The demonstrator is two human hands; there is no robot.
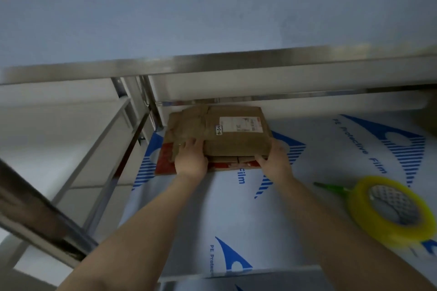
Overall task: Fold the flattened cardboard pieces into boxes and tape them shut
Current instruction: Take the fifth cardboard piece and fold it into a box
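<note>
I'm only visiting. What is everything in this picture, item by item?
cardboard stack: one, brown, flat at the back of the table
label: one, white, on top of the stack
red sheet: one, red, under the stack
tape roll: one, yellow, on the table at right
green tool: one, green, beside the tape roll; kind unclear
table: one, white film with blue print
shelf: one, steel edge, above the stack
left hand: one, rests on the stack's near left
right hand: one, grips the stack's near right corner
</note>
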